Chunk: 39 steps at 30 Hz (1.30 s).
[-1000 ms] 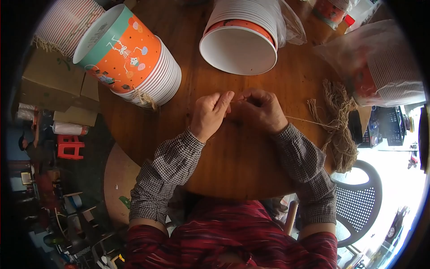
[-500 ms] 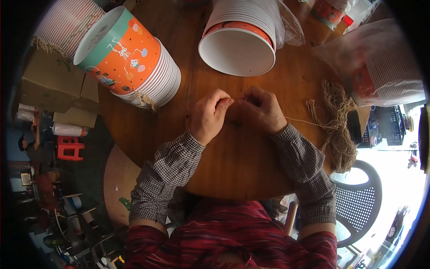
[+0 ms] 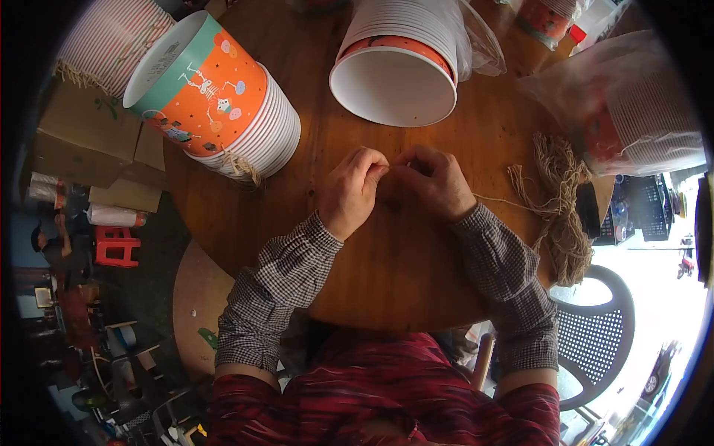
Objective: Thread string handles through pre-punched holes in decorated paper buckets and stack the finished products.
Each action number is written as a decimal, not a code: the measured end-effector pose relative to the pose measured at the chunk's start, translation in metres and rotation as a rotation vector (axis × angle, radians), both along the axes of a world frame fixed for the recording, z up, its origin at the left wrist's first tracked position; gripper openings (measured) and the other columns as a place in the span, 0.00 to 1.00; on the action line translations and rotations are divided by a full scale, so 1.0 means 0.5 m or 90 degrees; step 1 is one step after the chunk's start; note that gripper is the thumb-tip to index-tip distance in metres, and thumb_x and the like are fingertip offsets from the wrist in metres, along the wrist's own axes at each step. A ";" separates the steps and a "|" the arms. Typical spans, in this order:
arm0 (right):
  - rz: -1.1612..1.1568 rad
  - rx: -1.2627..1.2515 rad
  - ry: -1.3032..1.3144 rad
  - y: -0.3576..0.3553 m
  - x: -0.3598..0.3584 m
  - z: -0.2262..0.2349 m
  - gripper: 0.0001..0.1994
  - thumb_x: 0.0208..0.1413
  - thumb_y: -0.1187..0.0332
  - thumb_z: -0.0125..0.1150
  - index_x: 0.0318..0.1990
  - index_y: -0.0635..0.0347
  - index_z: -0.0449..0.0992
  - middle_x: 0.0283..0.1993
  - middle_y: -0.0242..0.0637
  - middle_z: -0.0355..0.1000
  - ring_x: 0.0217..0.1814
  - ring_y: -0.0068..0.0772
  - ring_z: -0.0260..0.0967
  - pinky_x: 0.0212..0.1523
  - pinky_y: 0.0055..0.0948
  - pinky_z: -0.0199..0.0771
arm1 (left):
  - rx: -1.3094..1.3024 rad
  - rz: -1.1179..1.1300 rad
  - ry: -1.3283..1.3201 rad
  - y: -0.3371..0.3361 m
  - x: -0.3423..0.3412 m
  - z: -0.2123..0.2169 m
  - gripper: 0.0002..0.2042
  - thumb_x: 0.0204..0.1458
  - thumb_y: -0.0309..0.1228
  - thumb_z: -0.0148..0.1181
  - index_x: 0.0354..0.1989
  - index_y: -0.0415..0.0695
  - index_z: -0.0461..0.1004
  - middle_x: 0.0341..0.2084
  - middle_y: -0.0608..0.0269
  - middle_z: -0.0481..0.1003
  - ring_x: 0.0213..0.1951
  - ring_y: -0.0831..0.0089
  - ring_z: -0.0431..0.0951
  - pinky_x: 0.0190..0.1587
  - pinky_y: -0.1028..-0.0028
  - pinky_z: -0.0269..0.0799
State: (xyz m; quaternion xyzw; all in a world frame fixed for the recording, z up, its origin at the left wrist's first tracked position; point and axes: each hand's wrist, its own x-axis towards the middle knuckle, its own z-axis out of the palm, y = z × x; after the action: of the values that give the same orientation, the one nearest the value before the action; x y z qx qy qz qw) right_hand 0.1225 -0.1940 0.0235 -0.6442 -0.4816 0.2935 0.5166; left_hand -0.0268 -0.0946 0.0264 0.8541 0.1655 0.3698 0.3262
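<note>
Over the middle of the wooden table (image 3: 387, 275), my left hand (image 3: 349, 189) and my right hand (image 3: 435, 182) meet fingertip to fingertip. Both are closed in a pinch on a thin strand of twine, whose end is mostly hidden by the fingers. From beneath my right hand the twine strand (image 3: 500, 200) runs right to a loose bundle of tan twine (image 3: 563, 215). Left of my hands leans a stack of paper buckets (image 3: 216, 97), the outermost orange and green with a skeleton print; a tuft of twine (image 3: 242, 168) hangs at its rims.
Beyond my hands lies another bucket stack (image 3: 394, 85), its white mouth facing me. Plastic-wrapped buckets (image 3: 647, 111) stand at the right, a further white stack (image 3: 111, 44) at far left. A mesh-backed chair (image 3: 595, 334) is at lower right, a red stool (image 3: 117, 246) on the floor.
My left hand has turned slightly, its thumb now bent lower against the fingertips. My right hand barely moves. On the left, a distant person's arm has shifted.
</note>
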 end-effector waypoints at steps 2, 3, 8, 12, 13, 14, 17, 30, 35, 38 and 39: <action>-0.024 -0.004 -0.058 -0.002 0.013 0.004 0.07 0.49 0.71 0.62 0.34 0.64 0.75 0.26 0.36 0.72 0.28 0.21 0.69 0.32 0.24 0.69 | 0.000 -0.004 0.005 0.007 -0.001 -0.005 0.04 0.51 0.18 0.56 0.33 0.39 0.69 0.27 0.60 0.73 0.27 0.68 0.74 0.29 0.73 0.69; -0.041 -0.022 -0.057 -0.003 0.031 0.005 0.07 0.49 0.71 0.62 0.35 0.64 0.75 0.26 0.38 0.73 0.29 0.23 0.70 0.33 0.25 0.70 | 0.017 0.004 0.003 0.015 -0.005 -0.007 0.04 0.51 0.19 0.57 0.33 0.39 0.69 0.28 0.60 0.73 0.28 0.68 0.74 0.30 0.73 0.69; -0.178 -0.012 0.046 -0.037 0.150 0.017 0.05 0.54 0.74 0.59 0.36 0.65 0.76 0.34 0.32 0.75 0.33 0.20 0.70 0.36 0.23 0.73 | 0.029 -0.013 0.010 0.043 0.040 -0.018 0.08 0.49 0.21 0.59 0.38 0.39 0.70 0.34 0.58 0.74 0.35 0.64 0.76 0.37 0.71 0.72; -0.101 0.138 0.220 -0.017 0.139 0.009 0.04 0.57 0.74 0.58 0.39 0.62 0.75 0.46 0.35 0.73 0.42 0.19 0.69 0.44 0.22 0.71 | 0.163 -0.009 0.040 0.065 0.083 -0.029 0.18 0.48 0.24 0.61 0.49 0.40 0.67 0.46 0.52 0.72 0.49 0.54 0.72 0.50 0.62 0.70; -0.055 0.183 0.246 -0.009 0.137 0.001 0.04 0.57 0.74 0.58 0.40 0.61 0.75 0.51 0.36 0.72 0.45 0.19 0.68 0.47 0.22 0.70 | 0.211 0.026 0.043 0.069 0.095 -0.034 0.18 0.48 0.25 0.61 0.49 0.40 0.67 0.46 0.52 0.72 0.49 0.54 0.72 0.50 0.62 0.70; -0.036 0.186 0.267 -0.008 0.138 -0.004 0.04 0.57 0.75 0.57 0.39 0.61 0.74 0.57 0.38 0.68 0.53 0.22 0.65 0.54 0.24 0.66 | 0.259 0.061 0.045 0.071 0.104 -0.040 0.18 0.48 0.26 0.61 0.48 0.40 0.68 0.46 0.52 0.72 0.49 0.55 0.72 0.51 0.63 0.70; 0.023 0.226 0.266 0.006 0.116 0.019 0.04 0.57 0.75 0.57 0.40 0.61 0.74 0.61 0.40 0.64 0.58 0.25 0.63 0.57 0.27 0.64 | 0.155 -0.009 0.163 0.068 0.120 -0.024 0.17 0.49 0.29 0.61 0.48 0.40 0.69 0.47 0.53 0.72 0.50 0.57 0.72 0.52 0.63 0.70; -0.026 0.231 0.258 0.014 0.049 0.023 0.03 0.59 0.75 0.55 0.37 0.65 0.71 0.57 0.42 0.67 0.52 0.22 0.65 0.50 0.23 0.69 | -0.021 0.103 -0.068 0.048 0.103 0.014 0.07 0.49 0.26 0.61 0.34 0.38 0.73 0.25 0.54 0.77 0.26 0.62 0.79 0.29 0.68 0.73; -0.046 0.206 0.304 -0.009 0.016 0.024 0.03 0.60 0.74 0.54 0.38 0.65 0.71 0.58 0.46 0.66 0.54 0.32 0.69 0.51 0.28 0.70 | -0.125 0.071 -0.064 0.000 0.047 0.041 0.10 0.47 0.27 0.63 0.37 0.37 0.73 0.25 0.55 0.77 0.27 0.66 0.80 0.30 0.72 0.74; 0.008 0.238 0.304 -0.013 0.001 0.039 0.03 0.60 0.75 0.54 0.37 0.65 0.71 0.58 0.47 0.66 0.54 0.33 0.69 0.51 0.27 0.70 | -0.055 0.056 -0.038 -0.017 0.023 0.033 0.14 0.48 0.24 0.62 0.45 0.36 0.71 0.30 0.58 0.78 0.30 0.73 0.79 0.32 0.75 0.74; 0.012 0.225 0.315 -0.016 -0.001 0.045 0.02 0.58 0.76 0.55 0.37 0.66 0.71 0.57 0.46 0.67 0.53 0.29 0.69 0.50 0.25 0.70 | -0.038 0.036 -0.028 -0.018 0.020 0.033 0.16 0.50 0.22 0.61 0.49 0.35 0.70 0.33 0.61 0.78 0.32 0.80 0.77 0.34 0.79 0.73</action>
State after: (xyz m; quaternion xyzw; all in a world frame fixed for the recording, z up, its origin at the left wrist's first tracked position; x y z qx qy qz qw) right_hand 0.1221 -0.2020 0.0461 -0.4492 -0.3906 0.3578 0.7194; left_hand -0.0170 -0.1035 0.0427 0.8309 0.1933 0.3921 0.3443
